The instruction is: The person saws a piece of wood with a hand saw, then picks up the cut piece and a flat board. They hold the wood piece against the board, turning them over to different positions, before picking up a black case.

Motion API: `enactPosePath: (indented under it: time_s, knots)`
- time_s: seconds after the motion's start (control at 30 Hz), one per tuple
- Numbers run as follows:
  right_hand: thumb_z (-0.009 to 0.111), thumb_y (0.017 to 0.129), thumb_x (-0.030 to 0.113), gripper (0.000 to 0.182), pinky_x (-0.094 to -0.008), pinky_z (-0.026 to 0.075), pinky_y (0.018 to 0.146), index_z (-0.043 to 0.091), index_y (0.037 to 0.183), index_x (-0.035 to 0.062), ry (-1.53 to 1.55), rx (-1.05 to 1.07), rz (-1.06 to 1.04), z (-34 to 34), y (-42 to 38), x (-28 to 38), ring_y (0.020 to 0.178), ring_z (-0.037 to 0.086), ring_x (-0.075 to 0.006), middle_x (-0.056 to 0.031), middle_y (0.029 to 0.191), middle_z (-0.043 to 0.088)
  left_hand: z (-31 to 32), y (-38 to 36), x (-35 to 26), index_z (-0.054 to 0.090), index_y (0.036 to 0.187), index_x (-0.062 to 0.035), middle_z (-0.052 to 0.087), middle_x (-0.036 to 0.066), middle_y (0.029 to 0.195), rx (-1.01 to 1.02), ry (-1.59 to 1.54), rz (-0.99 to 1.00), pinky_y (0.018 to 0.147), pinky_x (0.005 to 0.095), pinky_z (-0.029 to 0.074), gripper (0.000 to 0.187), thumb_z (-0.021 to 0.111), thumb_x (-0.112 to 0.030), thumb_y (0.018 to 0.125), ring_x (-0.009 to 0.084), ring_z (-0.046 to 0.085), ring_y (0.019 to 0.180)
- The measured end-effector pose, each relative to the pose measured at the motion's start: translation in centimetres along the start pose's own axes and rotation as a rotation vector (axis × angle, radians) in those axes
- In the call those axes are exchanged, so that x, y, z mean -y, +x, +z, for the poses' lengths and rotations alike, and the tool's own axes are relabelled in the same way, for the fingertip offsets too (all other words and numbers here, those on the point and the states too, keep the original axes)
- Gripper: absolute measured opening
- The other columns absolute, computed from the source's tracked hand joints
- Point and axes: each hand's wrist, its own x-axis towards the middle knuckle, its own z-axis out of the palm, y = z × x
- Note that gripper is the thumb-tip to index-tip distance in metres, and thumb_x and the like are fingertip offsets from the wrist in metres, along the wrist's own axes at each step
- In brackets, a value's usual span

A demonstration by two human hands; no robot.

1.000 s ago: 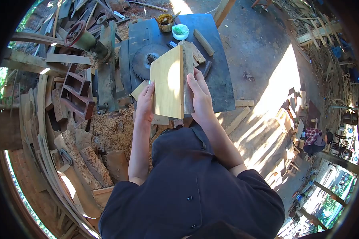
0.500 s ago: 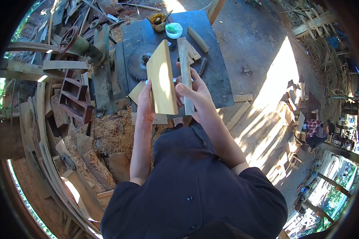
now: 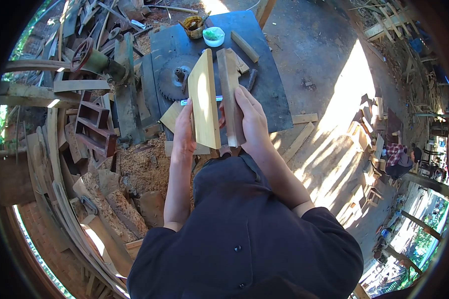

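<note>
Left hand (image 3: 184, 132) grips pale board (image 3: 203, 99); right hand (image 3: 254, 123) clasps darker board (image 3: 229, 99), turned since half a second ago, so more of its face shows. Gap between boards, both above surface's (image 3: 270, 89) near edge; saw blade (image 3: 167, 82) by left edge.

the left board (image 3: 203, 104) is pale yellow, the right board (image 3: 229, 99) grey-brown. the saw table (image 3: 273, 94) is slate blue, the bowl (image 3: 213, 43) white with green inside, the near shirt (image 3: 244, 239) black, the far shirt (image 3: 395, 153) red plaid, the handwheel (image 3: 74, 65) dull red, the sawdust (image 3: 147, 169) tan.
</note>
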Motion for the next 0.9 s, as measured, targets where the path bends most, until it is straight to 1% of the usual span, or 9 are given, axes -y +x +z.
enactPosePath:
  time_s: [0.07,0.1,0.13,0.2,0.27,0.33,0.4,0.6,0.9]
  knots:
    - [0.043,0.107,0.027,0.043,-0.0277,0.052,0.083,0.046,0.14,-0.0007,0.057,-0.039,-0.081,1.1,0.1,-0.3,0.101,0.062,-0.0115,-0.0111,0.12,0.063,1.1,0.0,0.4,0.063,0.115,-0.0055,0.066,0.002,0.082,-0.052,-0.063,0.035,0.052,0.0251,0.054,0.044,0.05,-0.046,0.103,0.0098,0.065,0.064]
    - [0.046,0.107,0.024,0.042,-0.0263,0.051,0.088,0.046,0.14,-0.0013,0.11,-0.074,-0.161,1.6,0.2,-0.5,0.105,0.062,-0.0107,-0.009,0.12,0.063,1.0,0.3,0.7,0.063,0.115,-0.0055,0.066,0.002,0.082,-0.052,-0.058,0.032,0.052,0.0251,0.054,0.044,0.05,-0.046,0.103,0.0098,0.065,0.064]
    - [0.046,0.107,0.024,0.042,-0.0263,0.051,0.088,0.046,0.14,-0.0013,0.114,-0.079,-0.162,1.9,0.2,-0.5,0.105,0.062,-0.0107,-0.009,0.12,0.063,0.7,0.7,1.1,0.062,0.118,-0.0048,0.067,0.004,0.086,-0.051,-0.084,0.009,0.056,0.0263,0.056,0.045,0.049,-0.046,0.104,0.0109,0.066,0.067]
    - [0.053,0.105,0.019,0.04,-0.0233,0.05,0.085,0.048,0.137,-0.0035,0.127,-0.176,-0.205,2.3,0.3,-0.5,0.095,0.065,-0.0091,-0.0058,0.104,0.069,0.3,0.7,1.4,0.061,0.12,-0.0041,0.069,0.006,0.09,-0.051,-0.107,-0.021,0.059,0.0274,0.059,0.047,0.048,-0.046,0.104,0.0121,0.068,0.07]
    - [0.054,0.104,0.018,0.04,-0.0232,0.05,0.084,0.048,0.137,-0.0038,0.053,-0.175,-0.217,2.0,0.1,-0.3,0.095,0.065,-0.0084,-0.0067,0.105,0.069,-0.2,0.4,1.1,0.057,0.131,-0.0012,0.069,0.009,0.113,-0.024,-0.016,-0.024,0.078,0.0305,0.059,0.048,0.046,-0.041,0.106,0.0164,0.071,0.094]
    - [0.056,0.103,0.017,0.04,-0.0231,0.05,0.083,0.048,0.136,-0.0042,-0.024,-0.175,-0.228,1.7,-0.1,-0.4,0.095,0.064,-0.0076,-0.0075,0.106,0.069,-1.2,1.1,1.8,0.057,0.131,-0.0006,0.069,0.01,0.113,0.011,-0.026,0.005,0.078,0.0304,0.059,0.048,0.047,-0.041,0.106,0.0164,0.071,0.094]
    - [0.06,0.101,0.02,0.043,-0.0231,0.049,0.089,0.049,0.137,-0.003,-0.039,-0.161,-0.235,1.5,-0.1,-0.6,0.104,0.062,-0.0088,-0.011,0.118,0.065,-2.1,1.8,2.5,0.057,0.13,0.0,0.07,0.01,0.113,0.045,-0.038,0.039,0.077,0.0303,0.059,0.049,0.048,-0.041,0.105,0.0164,0.071,0.094]
    - [0.06,0.102,0.02,0.041,-0.0223,0.05,0.085,0.051,0.134,-0.0033,-0.146,-0.233,-0.272,1.1,0.6,-1.2,0.097,0.064,-0.0088,-0.0103,0.111,0.068,-2.5,2.3,2.9,0.058,0.129,0.0015,0.07,0.011,0.113,0.014,-0.018,0.058,0.077,0.0309,0.06,0.049,0.048,-0.04,0.105,0.0166,0.071,0.094]
    - [0.059,0.102,0.02,0.041,-0.0236,0.049,0.088,0.05,0.133,-0.0037,-0.156,-0.228,-0.276,1.5,1.1,-1.3,0.101,0.063,-0.0094,-0.0112,0.113,0.067,-2.8,3.1,2.7,0.059,0.128,0.0016,0.07,0.011,0.112,0.015,-0.008,0.032,0.077,0.0306,0.06,0.049,0.05,-0.041,0.104,0.0172,0.072,0.093]
